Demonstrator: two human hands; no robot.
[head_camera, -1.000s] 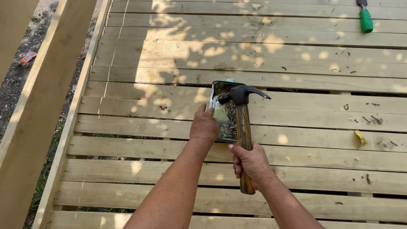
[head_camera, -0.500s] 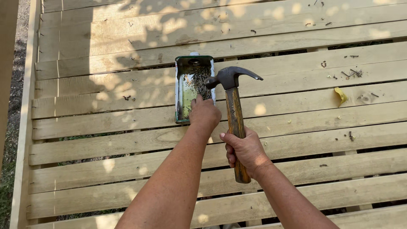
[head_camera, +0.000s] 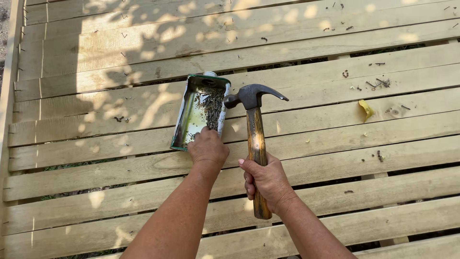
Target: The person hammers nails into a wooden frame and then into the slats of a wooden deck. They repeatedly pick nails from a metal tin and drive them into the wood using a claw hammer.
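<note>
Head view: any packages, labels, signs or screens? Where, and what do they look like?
Cut-open rectangular metal can: lies flat on the pale wooden deck boards, green rim, white side, yellowish inside, holding dark nails; left hand at its near end.
No separate label, sign or screen visible.

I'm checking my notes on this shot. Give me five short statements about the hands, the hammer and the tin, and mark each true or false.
1. The right hand grips the hammer by its wooden handle. True.
2. The left hand rests at the near end of the tin. True.
3. The tin is empty. False: nails lie inside it.
4. The hammer head points toward the person. False: it points away, beside the tin's far end.
5. A yellow leaf lies on the boards to the right of the hammer. True.
</note>
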